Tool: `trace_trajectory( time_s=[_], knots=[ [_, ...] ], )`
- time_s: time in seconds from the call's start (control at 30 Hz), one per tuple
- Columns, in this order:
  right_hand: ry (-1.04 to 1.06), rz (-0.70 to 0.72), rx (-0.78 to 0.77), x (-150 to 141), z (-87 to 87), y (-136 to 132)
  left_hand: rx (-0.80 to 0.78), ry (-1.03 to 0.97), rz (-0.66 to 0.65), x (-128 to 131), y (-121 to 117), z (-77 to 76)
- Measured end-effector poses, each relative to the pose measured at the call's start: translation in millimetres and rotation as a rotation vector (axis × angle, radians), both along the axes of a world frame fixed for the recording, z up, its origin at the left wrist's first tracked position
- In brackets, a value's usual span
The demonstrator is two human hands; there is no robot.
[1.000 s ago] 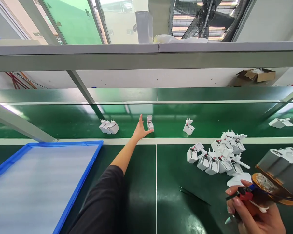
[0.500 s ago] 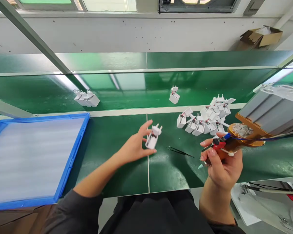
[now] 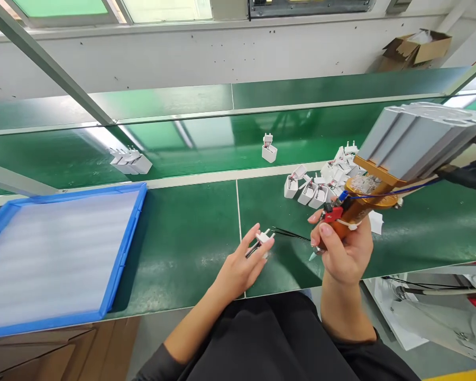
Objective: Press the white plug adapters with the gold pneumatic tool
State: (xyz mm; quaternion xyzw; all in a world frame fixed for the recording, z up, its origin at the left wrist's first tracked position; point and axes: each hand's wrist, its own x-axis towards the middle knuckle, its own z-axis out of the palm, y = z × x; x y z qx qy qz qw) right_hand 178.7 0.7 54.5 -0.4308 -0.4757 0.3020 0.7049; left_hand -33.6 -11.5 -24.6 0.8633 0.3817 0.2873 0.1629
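My left hand [image 3: 238, 269] has its fingers around a white plug charger [image 3: 264, 238], whose two pins point up and to the right. Much of the charger's housing is hidden by the fingers. On the right, my right hand [image 3: 346, 251] grips a glue gun [image 3: 360, 209] with an orange body, a red trigger piece and a large grey ribbed block on top. Its pale green tip points down and left, above the bench. Black tweezers [image 3: 291, 233] lie between the hands. Behind the gun, a pile of open white chargers [image 3: 318, 196] shows wires inside.
A blue-rimmed tray [image 3: 121, 259] with a white lining stands at the left. On the back ledge are one open charger [image 3: 268, 152] and a short row of chargers [image 3: 131, 161]. A cardboard box [image 3: 418, 50] sits at the far right. The green bench's front edge runs near my body.
My left hand has moved right and toward me with the charger, its fingers now closer around it. My right hand has come slightly left with the glue gun. The camera view has tilted.
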Motion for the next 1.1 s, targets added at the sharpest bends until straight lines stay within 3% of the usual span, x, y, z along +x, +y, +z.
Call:
trace_trajectory(
  time_s=[0.13,0.3,0.53,0.8,1.1],
  knots=[
    [-0.017,0.068,0.060,-12,3.5,3,-0.163,-0.194,0.106,-4,-1,-15.7],
    [-0.033,0.081,0.092,-33,13.2,6,-0.252,-0.108,0.162,-1,-2,-21.4],
    [0.005,0.124,0.151,-55,21.6,12,-0.273,-0.087,0.114,7,-3,0.3],
    [-0.005,0.095,0.140,-61,18.7,12,-0.261,-0.110,0.078,11,6,30.8],
    [-0.052,0.062,0.108,-58,11.2,11,-0.301,-0.040,0.062,11,7,41.7]
  ],
)
